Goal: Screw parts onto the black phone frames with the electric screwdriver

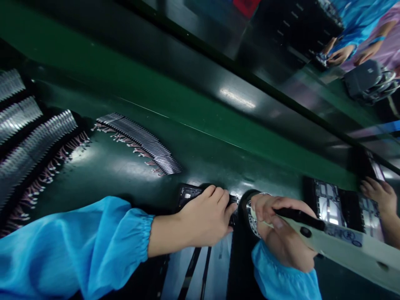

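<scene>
My left hand [206, 216] is closed over a black plastic housing [190, 192] on the green worktop; its fingers cover most of the part. In my right hand [281, 227] is a long pale-green handheld tool [340, 241] with a black piece along its top; my fingers wrap round its near end. Beside these fingers shows a round, silvery ring with small holes [253, 218]; I cannot tell whether it belongs to the tool. A pale bluish panel with black strips [196, 271] lies below my left hand.
A curved row of thin grey parts with wire leads [142, 139] lies behind; larger rows [34, 146] stand at left. Black-framed parts [328, 200] sit at right, near another person's hand [381, 196]. Across a dark rail [231, 98], co-workers' hands [342, 54] handle something.
</scene>
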Motion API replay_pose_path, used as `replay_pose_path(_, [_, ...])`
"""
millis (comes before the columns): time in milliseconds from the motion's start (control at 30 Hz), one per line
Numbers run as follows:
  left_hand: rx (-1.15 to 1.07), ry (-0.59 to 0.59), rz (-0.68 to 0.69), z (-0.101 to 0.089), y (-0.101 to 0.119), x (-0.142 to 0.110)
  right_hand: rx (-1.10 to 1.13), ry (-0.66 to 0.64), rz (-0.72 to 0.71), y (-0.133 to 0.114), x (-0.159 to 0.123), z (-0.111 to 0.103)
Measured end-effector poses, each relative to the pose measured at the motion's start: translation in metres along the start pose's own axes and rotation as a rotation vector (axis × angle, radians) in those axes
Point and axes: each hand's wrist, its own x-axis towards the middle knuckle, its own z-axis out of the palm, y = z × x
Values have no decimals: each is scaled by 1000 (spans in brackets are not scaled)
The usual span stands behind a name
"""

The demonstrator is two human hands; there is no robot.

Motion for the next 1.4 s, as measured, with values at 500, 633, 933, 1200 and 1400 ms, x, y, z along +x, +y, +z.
replay_pose_path(500, [8,32,57,-2,-7,-3,96,259,-165,-10,-33,-50])
replay_pose_path(633, [17,40,72,-1,-8,-3,116,264,-157,5,-35,-45])
replay_pose_path(933, [49,88,96,1,-10,-3,162,265,-136,11,-25,-22])
replay_pose_path(1200, [66,118,107,0,-9,-4,151,215,-100,18,-26,-26])
replay_pose_path(1400, [52,116,98,1,-9,-3,147,241,-113,19,-26,-23])
